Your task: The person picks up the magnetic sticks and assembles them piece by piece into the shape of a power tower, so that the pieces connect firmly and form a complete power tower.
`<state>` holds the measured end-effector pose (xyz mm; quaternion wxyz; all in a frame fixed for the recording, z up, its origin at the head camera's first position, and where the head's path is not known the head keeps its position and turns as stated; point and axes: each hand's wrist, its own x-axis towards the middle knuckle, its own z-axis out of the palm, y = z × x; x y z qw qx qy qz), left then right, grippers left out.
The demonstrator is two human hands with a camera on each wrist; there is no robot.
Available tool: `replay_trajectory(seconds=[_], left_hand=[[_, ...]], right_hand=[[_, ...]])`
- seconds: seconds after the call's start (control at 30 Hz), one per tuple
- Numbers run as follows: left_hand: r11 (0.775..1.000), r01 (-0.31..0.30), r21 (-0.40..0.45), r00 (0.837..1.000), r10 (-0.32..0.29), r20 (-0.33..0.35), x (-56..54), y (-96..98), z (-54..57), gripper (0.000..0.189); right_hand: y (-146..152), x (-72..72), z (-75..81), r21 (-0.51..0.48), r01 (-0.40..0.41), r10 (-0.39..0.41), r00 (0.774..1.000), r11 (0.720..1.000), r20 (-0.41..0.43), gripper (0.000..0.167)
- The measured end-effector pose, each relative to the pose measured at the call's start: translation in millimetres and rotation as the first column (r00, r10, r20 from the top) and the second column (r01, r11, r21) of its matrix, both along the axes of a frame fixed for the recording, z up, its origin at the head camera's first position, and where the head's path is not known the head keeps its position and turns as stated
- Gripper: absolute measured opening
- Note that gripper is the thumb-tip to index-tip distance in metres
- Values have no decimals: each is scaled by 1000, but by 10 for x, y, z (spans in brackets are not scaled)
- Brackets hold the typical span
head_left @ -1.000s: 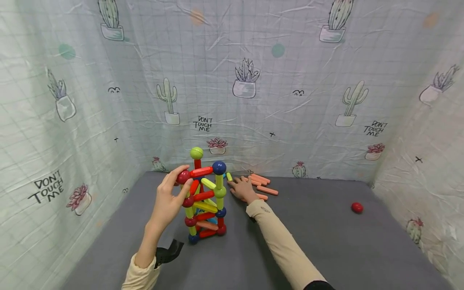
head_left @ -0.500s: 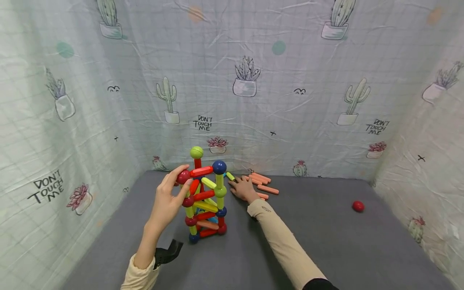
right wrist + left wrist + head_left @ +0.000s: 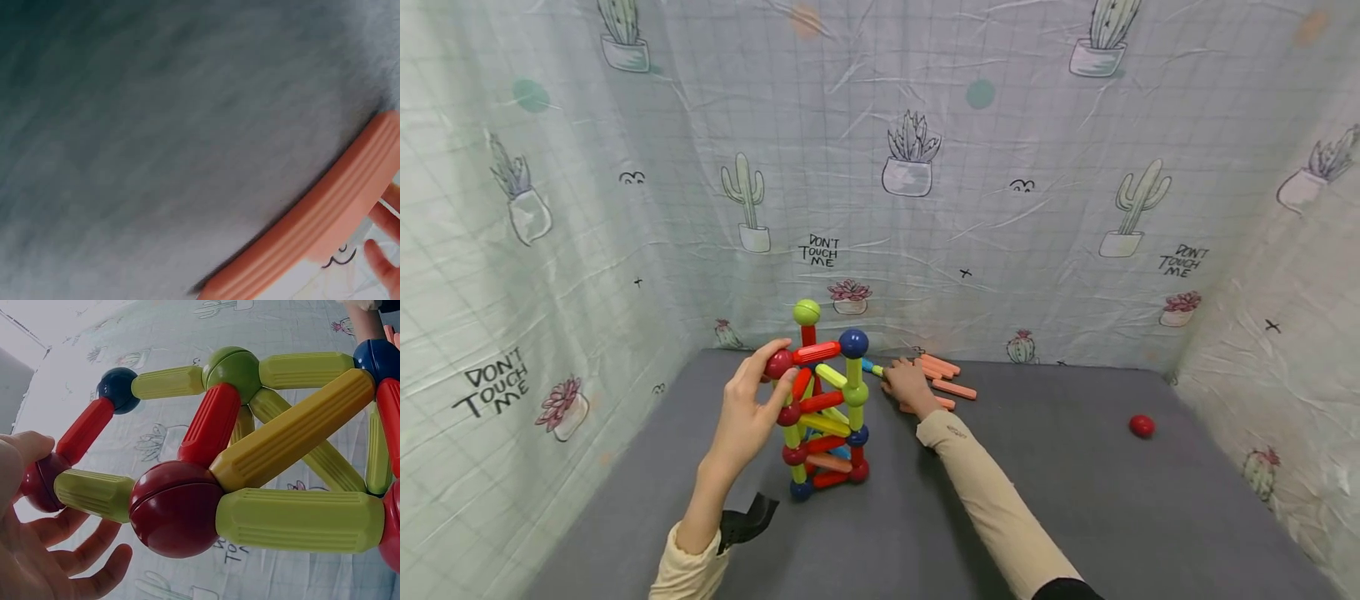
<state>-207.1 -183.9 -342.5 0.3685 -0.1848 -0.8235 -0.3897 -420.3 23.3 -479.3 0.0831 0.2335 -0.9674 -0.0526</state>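
A tower of magnetic sticks and balls (image 3: pixel 825 425) stands on the grey table, in red, yellow-green, blue and orange. My left hand (image 3: pixel 748 417) pinches the red ball (image 3: pixel 778 364) at its upper left corner; in the left wrist view, thumb and fingers lie around this ball (image 3: pixel 45 482). Behind the tower to the right, my right hand (image 3: pixel 908 385) is low over the table among loose sticks. Its fingertips meet the end of a yellow-green stick (image 3: pixel 877 370); whether they pinch it is hidden. In the right wrist view, fingertips show past an orange stick (image 3: pixel 306 219).
Several orange sticks (image 3: pixel 953 389) lie right of my right hand. A blue stick (image 3: pixel 867 364) lies beside the yellow-green one. Far right on the table (image 3: pixel 1037 475) rests a loose red ball (image 3: pixel 1142 426). A cactus-print cloth (image 3: pixel 970 208) hangs behind.
My right hand has shifted slightly right, its fingertips coming to the yellow-green stick, which has turned and now lies partly under them. The left hand stays on the red ball.
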Motion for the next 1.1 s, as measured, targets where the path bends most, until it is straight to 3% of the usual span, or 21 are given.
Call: replay_trajectory(seconds=[0.13, 0.3, 0.4, 0.57, 0.7, 0.8, 0.9, 0.97, 1.1], left_hand=[[1000, -10, -2, 1000, 10, 14, -11, -3, -8, 42], [1000, -13, 0, 1000, 13, 15, -9, 2, -16, 42], [1000, -7, 2, 1000, 7, 10, -8, 8, -11, 41], [1000, -2, 0, 1000, 2, 16, -7, 11, -3, 39], [1000, -2, 1, 1000, 2, 28, -16, 6, -11, 39], [1000, -6, 4, 1000, 6, 10, -30, 3, -16, 40], [1000, 9, 16, 999, -9, -42, -47, 6, -9, 41], [999, 40, 37, 996, -36, -86, -65, 9, -7, 41], [989, 103, 110, 984, -85, -156, -101, 10, 0, 36]], right_hand=[[54, 51, 57, -2, -4, 4, 1000, 1000, -28, 15], [122, 87, 77, 31, -32, 33, 999, 999, -26, 28], [187, 102, 72, 81, -68, 75, 994, 994, -85, 31], [368, 137, 70, 216, -105, 156, 960, 971, -234, 20], [495, 203, 138, 256, -89, 153, 957, 963, -245, 29], [540, 290, 276, 148, -103, 140, 953, 984, -267, 33], [544, 419, 544, -70, -156, 129, 948, 985, -292, 32], [521, 529, 807, -257, -207, 140, 957, 944, -254, 32], [411, 802, 1428, -566, -284, 237, 959, 774, -157, 29]])
